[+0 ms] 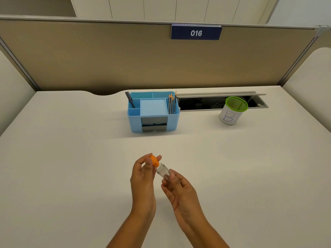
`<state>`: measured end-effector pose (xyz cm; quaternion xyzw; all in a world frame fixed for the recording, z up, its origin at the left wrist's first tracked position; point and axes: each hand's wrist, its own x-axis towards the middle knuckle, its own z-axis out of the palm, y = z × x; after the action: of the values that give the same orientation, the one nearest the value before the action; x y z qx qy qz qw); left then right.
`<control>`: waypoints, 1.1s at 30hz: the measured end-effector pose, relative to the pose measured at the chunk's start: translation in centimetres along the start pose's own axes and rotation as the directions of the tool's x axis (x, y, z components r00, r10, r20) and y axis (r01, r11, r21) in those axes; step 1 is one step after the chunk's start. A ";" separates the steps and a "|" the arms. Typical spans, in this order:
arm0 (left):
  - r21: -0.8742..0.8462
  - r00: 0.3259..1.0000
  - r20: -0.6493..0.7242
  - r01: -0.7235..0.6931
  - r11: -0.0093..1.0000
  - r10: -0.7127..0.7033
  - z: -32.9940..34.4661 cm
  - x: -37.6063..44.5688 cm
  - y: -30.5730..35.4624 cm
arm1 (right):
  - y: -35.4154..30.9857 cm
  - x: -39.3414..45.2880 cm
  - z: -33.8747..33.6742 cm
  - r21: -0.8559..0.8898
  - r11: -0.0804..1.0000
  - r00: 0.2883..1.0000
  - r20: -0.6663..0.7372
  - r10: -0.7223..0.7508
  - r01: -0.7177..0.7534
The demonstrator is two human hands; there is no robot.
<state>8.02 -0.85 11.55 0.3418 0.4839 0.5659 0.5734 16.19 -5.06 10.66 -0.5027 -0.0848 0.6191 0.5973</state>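
Note:
A small clear bottle (163, 171) is held tilted above the middle of the white desk (71, 158), its mouth pointing up and to the left. My right hand (179, 192) grips its lower body between thumb and fingers. An orange cap (154, 160) sits at the bottle's mouth. My left hand (143, 179) pinches this cap with thumb and fingertips. I cannot tell whether the cap is screwed on or just off the neck.
A light blue desk organiser (153, 111) with a dark pen (130, 99) and several pencils (172, 103) stands at the back. A green-rimmed mesh cup (232, 110) marked with blue letters stands to its right, before an open cable tray (215, 102). A partition carries a "016" sign (196, 32).

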 end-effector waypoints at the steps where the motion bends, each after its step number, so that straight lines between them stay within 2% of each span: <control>1: 0.001 1.000 0.002 -0.003 1.000 0.003 0.0 -0.1 -0.1 | 0.0 0.0 0.1 -0.011 1.000 1.000 0.000 -0.009 0.009; 15: 0.039 0.999 0.029 -0.033 0.999 0.032 -0.2 0.1 0.2 | 0.2 0.0 0.2 -0.071 0.997 0.998 -0.040 -0.046 0.043; 33: 0.048 0.999 0.048 -0.002 0.999 0.000 -0.1 -0.1 -0.3 | -0.3 -0.4 0.4 -0.133 0.981 0.990 0.004 -0.139 0.139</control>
<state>7.97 -0.99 11.27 0.3693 0.4835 0.5460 0.5760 16.01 -5.10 11.29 -0.5358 -0.1591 0.5675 0.6046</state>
